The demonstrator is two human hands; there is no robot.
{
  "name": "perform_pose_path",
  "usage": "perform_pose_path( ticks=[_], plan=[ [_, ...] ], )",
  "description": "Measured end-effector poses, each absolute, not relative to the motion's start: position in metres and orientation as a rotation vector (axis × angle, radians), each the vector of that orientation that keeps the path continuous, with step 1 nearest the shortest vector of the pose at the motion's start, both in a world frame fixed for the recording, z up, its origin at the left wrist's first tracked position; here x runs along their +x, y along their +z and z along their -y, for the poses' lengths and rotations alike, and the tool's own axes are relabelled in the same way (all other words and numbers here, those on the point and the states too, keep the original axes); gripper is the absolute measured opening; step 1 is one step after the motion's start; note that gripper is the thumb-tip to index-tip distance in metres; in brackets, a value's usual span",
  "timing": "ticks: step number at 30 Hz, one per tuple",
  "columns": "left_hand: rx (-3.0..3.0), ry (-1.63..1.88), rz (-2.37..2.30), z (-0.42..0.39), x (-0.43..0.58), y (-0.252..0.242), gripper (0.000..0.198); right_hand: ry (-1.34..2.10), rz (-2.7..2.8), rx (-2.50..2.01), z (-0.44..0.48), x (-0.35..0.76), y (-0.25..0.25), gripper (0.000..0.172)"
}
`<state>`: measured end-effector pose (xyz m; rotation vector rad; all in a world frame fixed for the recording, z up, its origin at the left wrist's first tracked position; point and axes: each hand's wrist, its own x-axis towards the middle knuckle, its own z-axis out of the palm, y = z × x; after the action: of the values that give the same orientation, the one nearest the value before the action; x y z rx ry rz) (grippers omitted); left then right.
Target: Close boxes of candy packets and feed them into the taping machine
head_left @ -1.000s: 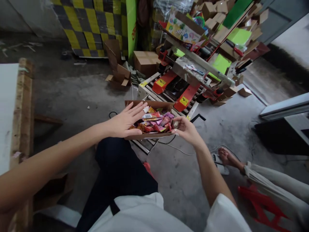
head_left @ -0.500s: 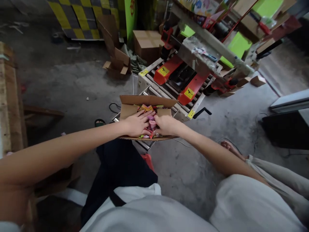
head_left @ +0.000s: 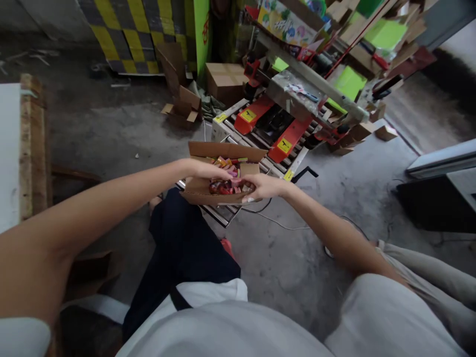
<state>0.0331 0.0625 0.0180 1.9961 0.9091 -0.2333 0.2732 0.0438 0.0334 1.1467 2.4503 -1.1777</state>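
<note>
An open cardboard box (head_left: 199, 187) holds several small, colourful wrapped packets (head_left: 225, 187), mostly red, pink and yellow. Over its left part reaches my left hand (head_left: 211, 171), held flat with fingers stretched toward the middle, just above or lightly touching the packets. My right hand (head_left: 265, 186) is at the box's right end, thumb and fingers curved apart. Its thumb is by the near wall and its fingers are over the packets. I make out nothing gripped in either hand, though their undersides are hidden.
Under the box runs a roller conveyor (head_left: 223, 214), leading to a carton-sealing machine with red guides (head_left: 255, 115) and a black crank (head_left: 305, 173). Cartons (head_left: 226, 79) stand behind. A wooden-edged table (head_left: 35, 148) is at left; another person's trouser leg (head_left: 420, 263) shows at right.
My left hand has gone from spread on the packets to flatter and higher, fingers together. My right hand has opened and shifted toward the near right wall. The view has turned slightly.
</note>
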Motion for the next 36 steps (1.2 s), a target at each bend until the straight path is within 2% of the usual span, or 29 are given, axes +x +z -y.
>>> perform_pose_path(
  ticks=[3, 7, 9, 11, 13, 17, 21, 24, 28, 33, 36],
  plan=[
    [2.049, -0.100, -1.069, -0.053, 0.032, 0.038, 0.057, -1.208, -2.295, 1.412, -0.056, 0.262, 0.027, 0.041],
    [2.541, 0.447, -1.358, 0.004, 0.039, 0.033, 0.048, -1.259, -2.208, 1.510, -0.072, 0.256, 0.019, 0.042],
    [2.746, 0.560, -1.237, 0.032, 0.046, 0.013, 0.062, -1.259, -2.232, 1.504, -0.072, 0.256, 0.016, 0.041],
    [2.845, 0.474, -1.180, 0.048, 0.056, -0.010, 0.085, -1.183, -2.295, 1.512, -0.066, 0.258, 0.014, 0.038],
    [2.838, 0.374, -1.294, 0.050, 0.066, -0.027, 0.092, -1.000, -2.403, 1.542, -0.053, 0.260, 0.014, 0.034],
    [2.806, 0.270, -1.411, 0.039, 0.077, -0.033, 0.079, -0.417, -2.765, 1.513, -0.023, 0.261, 0.027, 0.033],
    [2.817, 0.231, -1.428, 0.031, 0.080, -0.024, 0.076, -0.005, -3.118, 1.576, -0.038, 0.245, 0.057, 0.049],
    [2.794, 0.209, -1.442, 0.029, 0.079, -0.022, 0.083, -0.090, -3.132, 1.591, -0.070, 0.224, 0.070, 0.062],
    [2.782, 0.199, -1.413, 0.027, 0.078, -0.026, 0.085, -0.395, -2.944, 1.460, -0.066, 0.210, 0.050, 0.057],
    [2.807, 0.228, -1.370, 0.027, 0.075, -0.037, 0.055, -0.455, -3.062, 1.403, 0.009, 0.226, -0.010, 0.066],
    [2.869, 0.326, -1.353, 0.025, 0.071, -0.044, 0.050, -0.444, -3.123, 1.470, 0.027, 0.234, -0.032, 0.067]
  ],
)
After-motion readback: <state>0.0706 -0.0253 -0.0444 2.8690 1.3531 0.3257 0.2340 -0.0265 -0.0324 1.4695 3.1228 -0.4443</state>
